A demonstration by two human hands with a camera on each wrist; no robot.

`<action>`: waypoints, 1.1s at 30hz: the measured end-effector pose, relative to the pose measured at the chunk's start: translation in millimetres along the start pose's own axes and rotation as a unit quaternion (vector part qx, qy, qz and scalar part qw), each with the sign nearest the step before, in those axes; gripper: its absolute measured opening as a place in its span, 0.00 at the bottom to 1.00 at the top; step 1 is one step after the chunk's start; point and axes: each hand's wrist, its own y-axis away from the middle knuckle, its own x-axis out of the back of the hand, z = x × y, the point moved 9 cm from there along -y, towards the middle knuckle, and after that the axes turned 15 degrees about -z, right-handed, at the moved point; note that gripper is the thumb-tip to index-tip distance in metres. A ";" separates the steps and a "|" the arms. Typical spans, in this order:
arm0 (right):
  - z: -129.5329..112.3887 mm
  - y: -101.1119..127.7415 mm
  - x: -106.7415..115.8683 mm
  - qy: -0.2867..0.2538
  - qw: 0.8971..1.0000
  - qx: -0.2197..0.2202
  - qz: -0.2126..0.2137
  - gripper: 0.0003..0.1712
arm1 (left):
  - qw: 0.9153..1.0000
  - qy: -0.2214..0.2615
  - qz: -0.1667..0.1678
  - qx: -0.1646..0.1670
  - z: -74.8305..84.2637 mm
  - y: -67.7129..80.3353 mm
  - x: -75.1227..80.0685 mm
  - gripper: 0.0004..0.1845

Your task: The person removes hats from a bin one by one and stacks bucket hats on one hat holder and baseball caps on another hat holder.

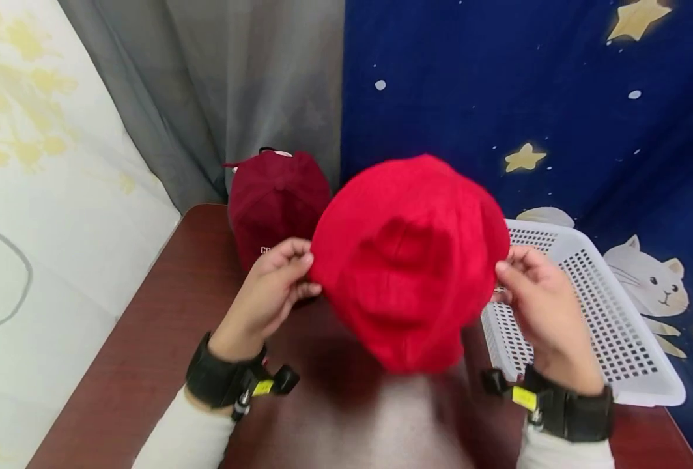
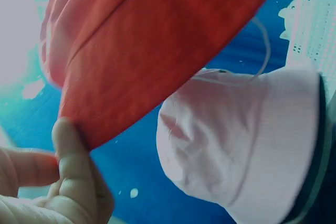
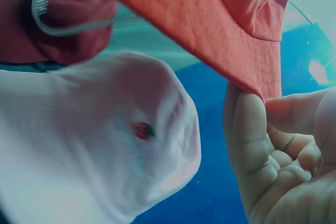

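Observation:
A bright red bucket hat point(image 1: 417, 260) is stretched between both hands above the table, its crown dented. The left hand point(image 1: 270, 293) pinches the brim at one side between thumb and fingers. On the opposite side, the right hand point(image 1: 542, 306) grips the brim the same way. The left wrist view shows the brim held at the fingertips, with a pale pink hat point(image 2: 220, 140) beyond it. A small strawberry motif point(image 3: 143, 130) shows on that pale hat in the right wrist view. In the head view the pale hat is hidden.
A dark red cap point(image 1: 279, 202) with white lettering stands at the back left of the brown table point(image 1: 118, 391). A white perforated basket point(image 1: 610, 312) sits at the right. Grey and blue star-patterned curtains point(image 1: 440, 78) hang behind.

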 end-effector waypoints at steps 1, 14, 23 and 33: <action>-5.1 -11.4 5.5 -0.020 1.000 0.001 -0.006 0.03 | 1.000 0.004 0.007 0.001 5.4 -12.2 -0.3 0.04; 35.8 -100.2 65.5 -0.102 0.984 -0.149 -0.002 0.10 | 0.985 0.138 0.065 0.085 -19.3 -118.1 11.4 0.15; 75.2 -97.3 71.7 -0.053 0.982 -0.181 0.005 0.17 | 0.974 0.173 0.109 0.099 -65.7 -131.0 11.3 0.08; 106.5 -92.1 74.2 0.035 0.973 -0.227 0.003 0.16 | 0.947 0.261 0.103 0.153 -116.8 -136.0 22.2 0.08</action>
